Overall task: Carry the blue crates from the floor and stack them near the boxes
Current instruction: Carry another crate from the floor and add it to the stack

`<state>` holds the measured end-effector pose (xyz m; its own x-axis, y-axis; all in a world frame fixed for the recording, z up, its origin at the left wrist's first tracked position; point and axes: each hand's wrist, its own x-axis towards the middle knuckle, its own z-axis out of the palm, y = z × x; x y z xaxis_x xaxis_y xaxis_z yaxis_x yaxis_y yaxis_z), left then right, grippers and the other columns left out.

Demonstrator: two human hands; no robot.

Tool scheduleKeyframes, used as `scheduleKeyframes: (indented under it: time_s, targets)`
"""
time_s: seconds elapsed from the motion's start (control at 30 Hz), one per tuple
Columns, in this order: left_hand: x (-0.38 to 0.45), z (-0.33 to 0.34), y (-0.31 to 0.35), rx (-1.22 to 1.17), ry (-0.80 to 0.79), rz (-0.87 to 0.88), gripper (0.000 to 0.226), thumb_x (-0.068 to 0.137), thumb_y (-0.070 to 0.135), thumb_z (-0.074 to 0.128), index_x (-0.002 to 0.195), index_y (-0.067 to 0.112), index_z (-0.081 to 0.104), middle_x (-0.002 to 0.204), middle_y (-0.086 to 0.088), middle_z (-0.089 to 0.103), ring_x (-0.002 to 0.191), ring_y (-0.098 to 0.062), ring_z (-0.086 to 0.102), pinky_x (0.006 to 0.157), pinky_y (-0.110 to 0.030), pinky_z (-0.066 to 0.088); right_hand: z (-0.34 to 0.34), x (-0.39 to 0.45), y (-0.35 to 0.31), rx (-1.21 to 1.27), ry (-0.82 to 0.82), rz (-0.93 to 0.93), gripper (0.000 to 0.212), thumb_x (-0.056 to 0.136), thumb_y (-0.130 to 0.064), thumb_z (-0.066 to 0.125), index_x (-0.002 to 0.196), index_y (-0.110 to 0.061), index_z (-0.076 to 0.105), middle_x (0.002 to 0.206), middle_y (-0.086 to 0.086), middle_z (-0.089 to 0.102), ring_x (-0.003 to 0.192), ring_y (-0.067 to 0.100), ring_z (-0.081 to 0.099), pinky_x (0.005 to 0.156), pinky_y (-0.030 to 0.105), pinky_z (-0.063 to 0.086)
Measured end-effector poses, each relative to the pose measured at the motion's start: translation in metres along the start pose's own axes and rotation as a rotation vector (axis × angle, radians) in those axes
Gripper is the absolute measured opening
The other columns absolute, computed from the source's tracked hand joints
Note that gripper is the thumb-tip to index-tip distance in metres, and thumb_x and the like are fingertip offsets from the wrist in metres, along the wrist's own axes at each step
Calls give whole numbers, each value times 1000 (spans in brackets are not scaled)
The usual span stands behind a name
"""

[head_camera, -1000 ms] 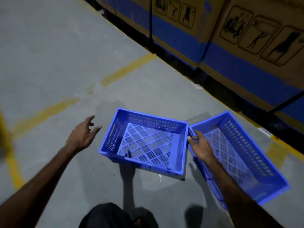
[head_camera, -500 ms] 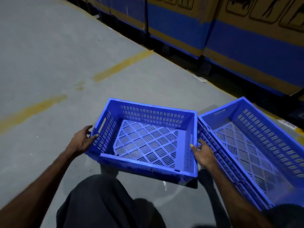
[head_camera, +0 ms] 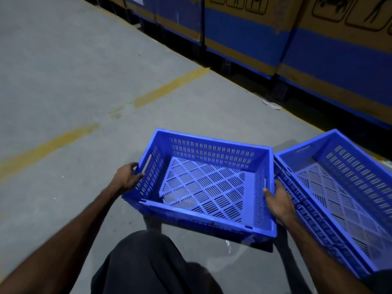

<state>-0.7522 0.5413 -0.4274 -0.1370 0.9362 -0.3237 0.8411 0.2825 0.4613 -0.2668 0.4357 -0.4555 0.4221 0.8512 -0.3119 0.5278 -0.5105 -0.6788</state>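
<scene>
An empty blue crate [head_camera: 203,187] with slotted walls and a lattice floor sits low in front of me. My left hand [head_camera: 127,177] grips its left end wall by the handle slot. My right hand [head_camera: 277,202] holds its right end wall. Both hands are closed on this crate, and its near side looks lifted slightly off the floor. A second blue crate [head_camera: 343,194] lies on the floor right beside it, touching or nearly touching its right side. It appears to be nested on another crate beneath it.
Large brown and blue cardboard boxes [head_camera: 318,39] on dark pallets line the back and right. The grey concrete floor [head_camera: 63,81] carries yellow painted lines [head_camera: 169,88]. My dark-trousered knee [head_camera: 152,264] is at the bottom centre. A paper scrap [head_camera: 272,104] lies near the boxes.
My left hand reached in from the left and closed on the crate's left wall. My right hand shifted to its right wall. The view moved closer and lower.
</scene>
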Motion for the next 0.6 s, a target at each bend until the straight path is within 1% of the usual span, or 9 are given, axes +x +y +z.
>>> scheduleKeyframes:
  time_s: [0.07, 0.13, 0.17, 0.27, 0.33, 0.4, 0.47, 0.53, 0.6]
  targets:
    - [4, 4, 2, -57, -12, -37, 50, 95, 26, 72, 139, 7, 60, 123, -20, 71, 104, -36, 71, 91, -39, 54, 9, -4, 1, 43, 53, -6, 41, 104, -27, 52, 143, -17, 46, 124, 14, 62, 111, 38, 62, 83, 45, 48]
    - [7, 10, 4, -119, -6, -61, 45, 95, 22, 71, 136, 7, 60, 122, -19, 71, 102, -36, 71, 93, -41, 56, 19, -4, 7, 47, 102, -18, 49, 105, -31, 49, 151, -19, 40, 139, 16, 58, 123, 42, 57, 93, 53, 49]
    - [9, 12, 4, -138, 3, -75, 43, 96, 20, 70, 135, 6, 60, 121, -19, 71, 103, -36, 71, 93, -43, 56, 22, -4, 8, 43, 118, -13, 51, 105, -33, 48, 153, -19, 38, 143, 17, 56, 126, 43, 55, 97, 55, 48]
    - [-1, 8, 4, -200, 9, -123, 36, 97, 16, 67, 132, 8, 61, 118, -19, 71, 103, -36, 71, 95, -46, 56, 18, -8, 5, 57, 141, 18, 51, 105, -33, 49, 153, -16, 41, 138, 22, 59, 121, 45, 57, 93, 52, 49]
    - [-13, -5, -1, -239, 13, -147, 34, 97, 17, 67, 130, 10, 63, 115, -15, 73, 100, -34, 72, 94, -47, 57, 7, -15, -5, 71, 134, -23, 50, 104, -32, 51, 151, -15, 44, 135, 24, 60, 119, 45, 59, 91, 49, 49]
    - [-24, -26, -7, -260, 20, -164, 35, 95, 20, 68, 129, 12, 64, 112, -13, 75, 95, -31, 74, 92, -47, 59, -10, -24, -20, 76, 123, -46, 50, 104, -32, 52, 150, -16, 45, 135, 23, 61, 119, 44, 59, 90, 49, 49]
    - [-41, -54, -6, -270, 34, -178, 37, 91, 24, 69, 126, 13, 66, 108, -14, 77, 91, -31, 75, 89, -49, 60, -31, -35, -44, 93, 106, -49, 50, 103, -35, 53, 149, -18, 47, 137, 20, 61, 121, 44, 59, 92, 51, 49]
    - [-72, -92, 15, -278, 68, -186, 33, 92, 21, 68, 124, 12, 67, 105, -16, 77, 91, -32, 74, 88, -48, 60, -59, -47, -78, 110, 103, -84, 51, 99, -41, 53, 145, -19, 51, 134, 17, 63, 119, 42, 60, 92, 50, 50]
    - [-104, -134, 42, -261, 110, -180, 26, 96, 16, 63, 121, 11, 67, 101, -16, 75, 89, -33, 74, 85, -44, 59, -92, -58, -113, 132, 102, -136, 53, 91, -46, 51, 135, -17, 58, 122, 15, 70, 111, 40, 65, 87, 48, 52]
